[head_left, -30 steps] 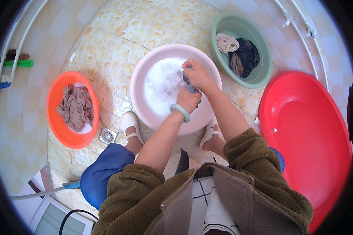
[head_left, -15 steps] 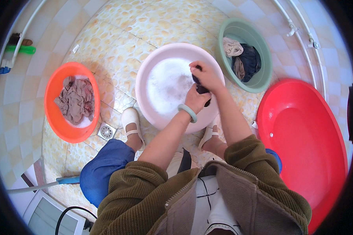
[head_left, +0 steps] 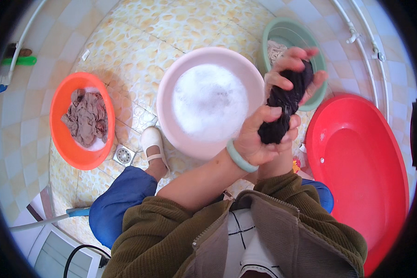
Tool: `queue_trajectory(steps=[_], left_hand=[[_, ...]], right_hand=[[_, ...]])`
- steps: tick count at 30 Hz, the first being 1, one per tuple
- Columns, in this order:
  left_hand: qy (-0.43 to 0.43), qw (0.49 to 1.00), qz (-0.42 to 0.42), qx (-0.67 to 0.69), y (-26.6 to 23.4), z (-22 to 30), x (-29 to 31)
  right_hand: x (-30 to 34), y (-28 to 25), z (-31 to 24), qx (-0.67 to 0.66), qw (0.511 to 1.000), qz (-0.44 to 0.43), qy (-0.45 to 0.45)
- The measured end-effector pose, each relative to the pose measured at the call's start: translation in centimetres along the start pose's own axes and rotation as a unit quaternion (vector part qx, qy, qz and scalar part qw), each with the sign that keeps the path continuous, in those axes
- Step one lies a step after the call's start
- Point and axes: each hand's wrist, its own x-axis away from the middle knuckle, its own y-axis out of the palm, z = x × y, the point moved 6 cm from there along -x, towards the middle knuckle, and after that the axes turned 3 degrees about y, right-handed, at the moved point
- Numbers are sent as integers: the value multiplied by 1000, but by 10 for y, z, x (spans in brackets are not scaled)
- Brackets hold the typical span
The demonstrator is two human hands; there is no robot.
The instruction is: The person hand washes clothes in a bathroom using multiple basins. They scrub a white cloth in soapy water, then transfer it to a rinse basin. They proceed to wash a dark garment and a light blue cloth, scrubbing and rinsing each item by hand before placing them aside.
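A bunched black wet cloth (head_left: pixel 282 103) is raised up between the pale pink basin and the green basin. My left hand (head_left: pixel 251 139), with a pale green bangle at its wrist, grips the cloth's lower end. Higher up, my right hand (head_left: pixel 282 69) has its fingers wrapped round the other end, somewhat blurred. My two forearms overlap. White suds (head_left: pixel 204 104) cover the water in the pale pink basin (head_left: pixel 166 118), where a greyish patch shows in the foam.
At the left stands an orange basin (head_left: pixel 59 132) with a brownish cloth (head_left: pixel 85 118) and some foam. Behind my right hand, a green basin (head_left: pixel 275 28) holds a beige cloth (head_left: pixel 275 50). A large red tub (head_left: pixel 361 167) lies at the right. A floor drain (head_left: pixel 124 155) is near my foot.
Both hands have lifted the black cloth from over the pink basin, bringing it up and to the right. It now covers part of the green basin.
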Motion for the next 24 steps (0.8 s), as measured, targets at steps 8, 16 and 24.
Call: queue_trajectory(steps=[8,16,24], left_hand=[[14,927,157,-339,-42,48,0],[101,642,324,-688,-103,92,8],[93,459,387,-794,-150,115,30]], right_hand=[[15,-34,-15,447,782,385,201],[41,-91,4,724,484,319,373],[74,-119,35,836,309,295,344]])
